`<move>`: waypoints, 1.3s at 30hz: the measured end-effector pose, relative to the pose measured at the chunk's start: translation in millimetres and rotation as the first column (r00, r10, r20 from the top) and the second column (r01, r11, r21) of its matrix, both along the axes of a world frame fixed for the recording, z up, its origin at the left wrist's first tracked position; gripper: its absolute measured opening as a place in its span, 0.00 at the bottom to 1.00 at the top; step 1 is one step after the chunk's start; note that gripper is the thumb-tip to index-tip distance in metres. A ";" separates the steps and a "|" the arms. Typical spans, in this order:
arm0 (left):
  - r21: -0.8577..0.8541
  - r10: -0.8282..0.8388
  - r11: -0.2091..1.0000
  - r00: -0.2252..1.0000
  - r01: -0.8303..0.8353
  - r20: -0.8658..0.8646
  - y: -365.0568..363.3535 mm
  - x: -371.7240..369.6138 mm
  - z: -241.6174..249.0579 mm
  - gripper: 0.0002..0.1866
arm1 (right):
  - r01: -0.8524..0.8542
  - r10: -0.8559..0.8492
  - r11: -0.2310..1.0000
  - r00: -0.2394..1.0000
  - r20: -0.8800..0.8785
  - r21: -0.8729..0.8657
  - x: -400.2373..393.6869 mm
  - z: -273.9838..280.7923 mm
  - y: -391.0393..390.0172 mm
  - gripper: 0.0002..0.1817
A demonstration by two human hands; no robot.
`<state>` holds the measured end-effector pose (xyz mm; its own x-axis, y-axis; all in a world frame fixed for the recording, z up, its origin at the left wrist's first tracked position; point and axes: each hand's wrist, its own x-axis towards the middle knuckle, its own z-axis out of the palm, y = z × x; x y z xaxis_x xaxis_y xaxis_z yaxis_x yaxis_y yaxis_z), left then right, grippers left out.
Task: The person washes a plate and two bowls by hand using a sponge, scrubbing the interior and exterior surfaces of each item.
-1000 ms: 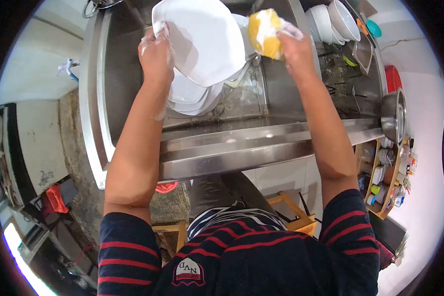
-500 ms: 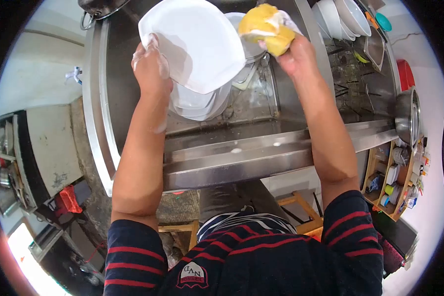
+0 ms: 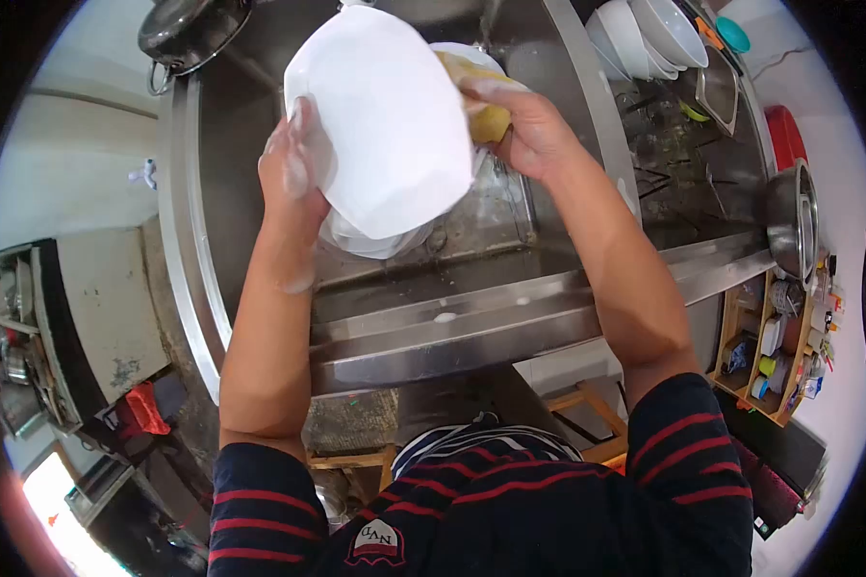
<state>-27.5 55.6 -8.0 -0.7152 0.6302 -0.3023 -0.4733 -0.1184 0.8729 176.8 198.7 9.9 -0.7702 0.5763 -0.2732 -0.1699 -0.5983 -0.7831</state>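
Observation:
My left hand [image 3: 293, 173], with suds on its fingers, grips the left edge of a white squarish plate [image 3: 385, 120] tilted above the sink. At the plate's right edge, my right hand [image 3: 534, 130] holds a yellow sponge [image 3: 488, 120], partly hidden by the plate and my fingers. Beneath the held plate, more stacked white dishes [image 3: 380, 245] rest in the metal sink [image 3: 481, 226]. Another white dish shows behind the sponge.
A dark pot [image 3: 191, 37] stands at the upper left. White bowls [image 3: 635, 38] sit in the right basin, and a metal bowl [image 3: 792, 223] is at its right edge. The steel sink rim [image 3: 452, 346] runs along the front.
My right hand has brought the sponge down and left to the plate's right edge. The plate in my left hand is turned and lower, covering more of the dishes behind it.

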 end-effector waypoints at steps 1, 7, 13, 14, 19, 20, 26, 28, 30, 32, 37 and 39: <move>0.061 -0.052 0.997 0.996 0.047 0.076 -0.6 -3.0 -2.1 0.21 | 0.008 -0.011 0.999 0.997 -0.075 -0.037 -0.9 5.8 -1.4 0.25; 0.067 -0.277 0.961 0.909 0.269 0.313 -6.5 0.1 -1.1 0.15 | 0.140 -0.202 0.952 0.956 -0.212 -0.273 -8.2 18.3 -19.3 0.23; 0.172 -0.546 0.836 0.765 0.521 0.340 -3.5 35.1 20.6 0.19 | 0.221 -0.216 0.975 0.964 -0.154 0.015 -28.7 10.1 -50.5 0.24; 0.167 -0.544 0.837 0.765 0.520 0.343 -4.9 33.3 16.5 0.19 | 0.277 -0.267 0.924 0.961 -0.074 0.262 -28.4 9.0 -50.7 0.26; 0.497 -0.684 0.708 0.662 0.502 0.306 -20.0 35.3 8.4 0.20 | 0.258 -0.428 0.187 0.890 -0.158 0.948 -31.2 2.5 -53.0 0.35; 0.322 -0.475 0.873 0.784 0.365 0.399 -15.6 42.8 31.3 0.23 | 0.235 -0.372 0.113 0.911 -0.178 0.965 -29.0 14.6 -59.5 0.38; 0.488 -0.734 0.673 0.586 0.556 0.344 -18.8 32.1 -9.0 0.28 | 0.292 -0.502 0.425 0.864 -0.045 0.857 -40.1 5.1 -50.5 0.44; 0.644 -0.860 0.510 0.341 0.571 0.379 -12.6 33.5 -20.8 0.31 | 0.321 -0.527 0.472 0.849 -0.029 0.821 -36.5 15.1 -41.7 0.36; 0.480 -0.775 0.632 0.485 0.609 0.405 -19.1 45.1 -12.0 0.31 | 0.345 -0.549 0.509 0.836 -0.011 0.789 -34.0 25.1 -40.3 0.25; -0.150 -0.535 0.795 0.796 0.588 0.284 -13.7 68.9 36.8 0.31 | 0.323 -0.501 0.232 0.848 -0.172 0.917 -35.4 26.1 -43.6 0.33; 0.074 -0.562 0.827 0.814 0.558 0.147 -29.3 62.8 20.5 0.31 | 0.161 -0.149 -0.237 0.968 -0.199 0.958 -25.1 34.7 -93.3 0.43; 0.130 -0.588 0.809 0.793 0.573 0.160 -29.7 56.2 10.4 0.32 | 0.205 -0.018 -0.358 0.974 -0.226 0.911 -25.1 30.6 -91.9 0.42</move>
<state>28.6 26.0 2.5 -0.1437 0.9335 -0.3287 -0.6230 0.1727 0.7629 151.7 106.8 40.6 -0.6054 0.0627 0.7934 -0.2118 0.9483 -0.2366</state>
